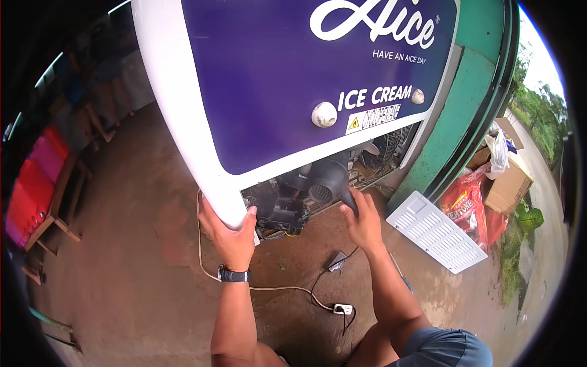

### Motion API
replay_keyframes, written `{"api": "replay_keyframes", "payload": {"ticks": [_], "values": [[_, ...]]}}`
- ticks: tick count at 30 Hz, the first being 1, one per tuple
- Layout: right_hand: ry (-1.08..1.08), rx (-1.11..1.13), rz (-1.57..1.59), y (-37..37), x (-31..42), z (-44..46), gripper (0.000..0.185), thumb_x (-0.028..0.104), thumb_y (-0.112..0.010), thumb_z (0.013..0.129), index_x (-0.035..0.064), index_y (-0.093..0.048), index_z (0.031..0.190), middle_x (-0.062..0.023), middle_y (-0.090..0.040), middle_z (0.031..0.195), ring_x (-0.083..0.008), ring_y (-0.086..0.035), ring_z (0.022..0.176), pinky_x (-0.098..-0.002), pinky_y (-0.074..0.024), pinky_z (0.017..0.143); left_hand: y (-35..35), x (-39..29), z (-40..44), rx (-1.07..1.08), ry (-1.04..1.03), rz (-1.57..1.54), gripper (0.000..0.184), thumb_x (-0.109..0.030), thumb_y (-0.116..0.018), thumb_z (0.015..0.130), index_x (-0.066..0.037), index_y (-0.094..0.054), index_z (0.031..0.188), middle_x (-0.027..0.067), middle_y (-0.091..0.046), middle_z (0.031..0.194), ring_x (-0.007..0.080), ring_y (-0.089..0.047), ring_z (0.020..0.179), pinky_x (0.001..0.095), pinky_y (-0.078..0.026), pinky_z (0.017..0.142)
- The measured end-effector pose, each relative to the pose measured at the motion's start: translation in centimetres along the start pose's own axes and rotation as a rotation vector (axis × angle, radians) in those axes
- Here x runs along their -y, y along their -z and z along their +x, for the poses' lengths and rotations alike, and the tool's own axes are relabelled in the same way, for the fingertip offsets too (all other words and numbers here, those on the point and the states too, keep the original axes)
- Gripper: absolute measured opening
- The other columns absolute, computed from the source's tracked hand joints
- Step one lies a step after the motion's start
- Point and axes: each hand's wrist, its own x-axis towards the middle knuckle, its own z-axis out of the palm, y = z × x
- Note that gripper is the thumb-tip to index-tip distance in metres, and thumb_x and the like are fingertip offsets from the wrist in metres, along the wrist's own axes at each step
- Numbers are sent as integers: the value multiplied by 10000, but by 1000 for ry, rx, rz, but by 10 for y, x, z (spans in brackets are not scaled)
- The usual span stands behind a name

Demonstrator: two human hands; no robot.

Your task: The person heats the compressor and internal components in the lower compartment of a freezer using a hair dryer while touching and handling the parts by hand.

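A person's right hand closes around the handle of a black hair dryer, held just ahead of the fingers at the open base of an ice cream freezer. The left hand, a black watch on its wrist, clasps the freezer's white lower corner, thumb on one side and fingers on the other. Between and ahead of the two hands, dark machinery shows in the opening. Below them on the brown floor, a pale cord curves from beside the left hand to a white socket, where a black plug sits. To the right of the right hand, a white slotted panel lies near a red bag and a cardboard box. Well to the left of the left hand, bystanders' legs appear in shadow.
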Motion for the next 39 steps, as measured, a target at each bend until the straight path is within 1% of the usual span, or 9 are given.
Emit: {"api": "replay_keyframes", "payload": {"ticks": [12, 18, 23, 30, 32, 33, 35, 39], "values": [[42, -31, -14, 0, 0, -1, 458, 270, -710, 998, 137, -597, 1422, -165, -620, 1100, -384, -660, 979, -469, -540, 826, 0, -3, 0, -1, -10, 20, 1015, -176, -908, 768, 5, -347, 1594, 227, -457, 1442, 428, -465, 1370, 517, -407, 1121], [32, -19, -6, 1, 0, 1, 460, 272, -714, 996, 130, -599, 1419, -170, -620, 1099, -391, -658, 979, -471, -539, 827, 0, -1, 0, 13, 11, 5, 1011, -168, -905, 772, 3, -345, 1596, 226, -459, 1444, 416, -471, 1365, 510, -410, 1121], [36, -21, -22, 4, 1, 2, 469, 275, -715, 996, 125, -595, 1424, -173, -618, 1102, -391, -657, 976, -468, -536, 822, 0, -4, 1, 7, -11, 3, 1009, -184, -905, 780, 12, -342, 1595, 226, -474, 1402, 411, -501, 1321, 504, -441, 1087], [22, 1, -8, 2, -1, 2, 459, 260, -707, 999, 127, -596, 1423, -172, -618, 1104, -392, -657, 978, -460, -535, 825, 1, -7, 1, 10, 19, 1, 1026, -192, -911, 774, 16, -335, 1597, 226, -479, 1374, 408, -523, 1289, 504, -462, 1058], [24, -4, -11, 3, 0, 2, 449, 255, -702, 1002, 126, -600, 1419, -173, -618, 1106, -389, -660, 976, -456, -534, 824, 1, -8, 1, -13, -25, -3, 934, -139, -881, 816, -16, -373, 1590, 187, -497, 1299, 355, -534, 1245, 463, -458, 1045], [22, -2, -10, 2, -1, 2, 449, 255, -702, 1002, 126, -600, 1419, -173, -618, 1106, -389, -660, 976, -456, -534, 824, 0, -7, 0, -12, -24, -2, 934, -139, -881, 816, -16, -373, 1590, 187, -497, 1299, 355, -534, 1245, 463, -458, 1045], [43, -16, 1, 2, -3, 2, 450, 262, -704, 1000, 123, -603, 1415, -175, -618, 1109, -388, -661, 974, -454, -534, 824, 0, -3, 0, -3, -5, 24, 1042, -191, -919, 764, 16, -333, 1600, 226, -472, 1385, 407, -525, 1287, 501, -464, 1054], [22, -12, 8, 3, -3, 2, 463, 272, -708, 997, 118, -601, 1421, -176, -619, 1111, -389, -663, 975, -454, -535, 830, -2, 2, -1, 3, -5, 19, 1046, -180, -921, 758, 17, -332, 1600, 229, -464, 1416, 411, -508, 1316, 503, -452, 1076]]}}
